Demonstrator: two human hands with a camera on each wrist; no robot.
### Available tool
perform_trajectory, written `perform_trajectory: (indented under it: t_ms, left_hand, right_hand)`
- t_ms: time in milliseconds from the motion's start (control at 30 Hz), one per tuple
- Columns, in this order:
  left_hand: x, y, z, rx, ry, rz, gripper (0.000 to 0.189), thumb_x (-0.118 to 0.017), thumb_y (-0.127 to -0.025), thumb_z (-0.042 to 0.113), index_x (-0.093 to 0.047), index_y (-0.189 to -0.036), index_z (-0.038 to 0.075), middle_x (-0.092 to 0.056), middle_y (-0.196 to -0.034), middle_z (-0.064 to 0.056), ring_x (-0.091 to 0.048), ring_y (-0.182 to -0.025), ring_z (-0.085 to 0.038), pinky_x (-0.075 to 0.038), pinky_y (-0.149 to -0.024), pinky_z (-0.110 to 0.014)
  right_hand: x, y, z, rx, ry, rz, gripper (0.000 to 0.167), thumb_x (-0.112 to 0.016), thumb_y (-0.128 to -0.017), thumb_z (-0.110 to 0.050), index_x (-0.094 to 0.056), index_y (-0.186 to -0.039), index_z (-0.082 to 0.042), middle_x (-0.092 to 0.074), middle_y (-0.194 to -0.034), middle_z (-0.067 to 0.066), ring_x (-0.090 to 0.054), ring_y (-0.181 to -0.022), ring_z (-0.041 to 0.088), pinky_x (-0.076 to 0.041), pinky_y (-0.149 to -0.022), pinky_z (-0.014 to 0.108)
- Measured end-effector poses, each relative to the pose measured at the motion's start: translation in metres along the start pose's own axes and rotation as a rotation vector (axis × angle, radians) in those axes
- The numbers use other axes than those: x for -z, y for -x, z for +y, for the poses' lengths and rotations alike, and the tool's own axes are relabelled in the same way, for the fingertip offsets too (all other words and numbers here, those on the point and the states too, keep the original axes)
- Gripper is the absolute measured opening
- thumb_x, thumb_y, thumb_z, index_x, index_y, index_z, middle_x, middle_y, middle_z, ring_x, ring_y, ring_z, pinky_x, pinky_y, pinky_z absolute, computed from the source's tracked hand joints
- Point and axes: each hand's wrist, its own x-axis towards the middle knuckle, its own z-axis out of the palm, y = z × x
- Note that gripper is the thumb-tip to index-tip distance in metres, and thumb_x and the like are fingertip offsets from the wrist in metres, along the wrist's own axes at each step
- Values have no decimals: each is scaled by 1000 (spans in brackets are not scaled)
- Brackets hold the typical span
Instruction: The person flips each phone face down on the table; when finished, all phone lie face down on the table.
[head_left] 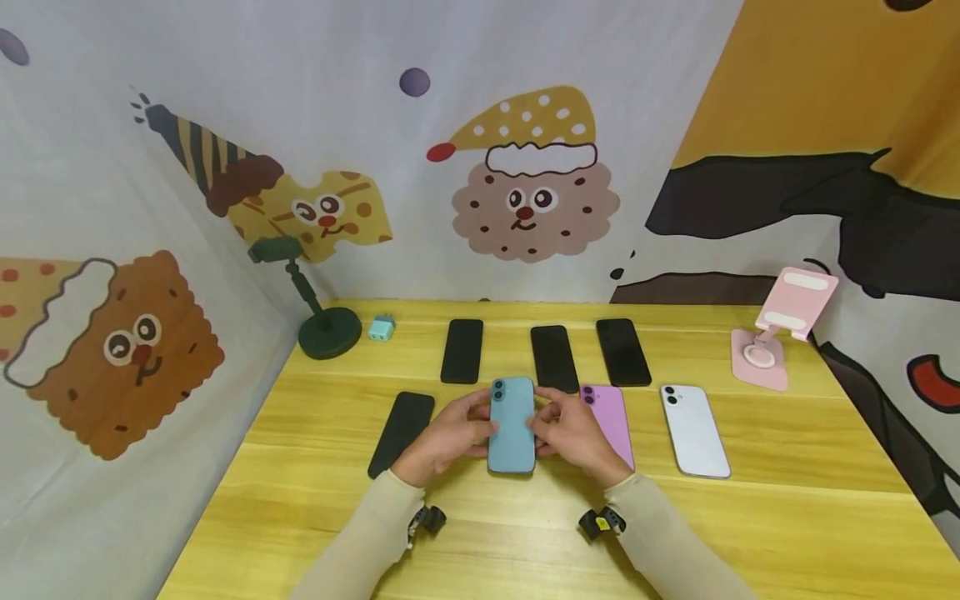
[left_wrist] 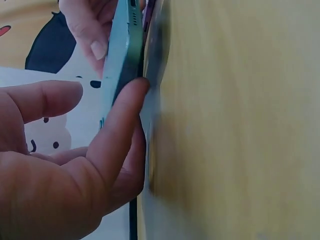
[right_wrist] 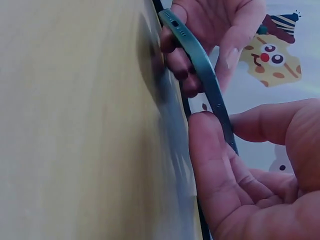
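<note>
Head: phone (head_left: 512, 433) (blue) between fingers (head_left: 480, 431)

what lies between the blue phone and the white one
Between the blue phone and white phone, the head view shows the right hand and a pink phone it partly covers.

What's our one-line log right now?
Light-blue rectangular phone: camera side up; right hand: pinching edge; left hand: holding opposite edge; over yellow wood-grain table

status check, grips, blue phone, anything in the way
Left grip, right grip: both holding blue phone. Camera side up, raised off table. Possible snag: pink phone close, partly hidden by right grip.
</note>
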Motion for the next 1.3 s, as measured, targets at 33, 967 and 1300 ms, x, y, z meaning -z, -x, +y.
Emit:
perform_trajectory:
  t_ms: [33, 967, 1300]
  left_hand:
    - [0, 0, 0, 1, -11, 8, 69, -63, -102, 2, -34, -165, 6, -51, -130, -23, -67, -104, -26, -65, -82, -42]
    - [-2, -8, 3, 41, -187, 94, 60, -70, -101, 10, -49, -157, 1, -61, -108, -12, -71, -95, -21, -65, -80, -36]
    - [0, -11, -1, 44, -157, 90, 53, -65, -105, 14, -51, -154, -2, -64, -127, -15, -72, -113, -28, -64, -90, -41]
  right_hand:
    - [0, 0, 0, -5, 5, -1, 65, -72, -99, -6, -46, -157, 0, -73, -98, 16, -73, -67, 22, -65, -62, 40]
    - [-2, -1, -2, -22, 237, -17, 61, -74, -97, -4, -52, -153, 2, -68, -79, 10, -69, -58, 16, -61, -53, 33]
    - [-1, -3, -2, -23, 275, -25, 62, -76, -97, -7, -52, -153, 4, -70, -76, 7, -69, -58, 17, -59, -52, 30]
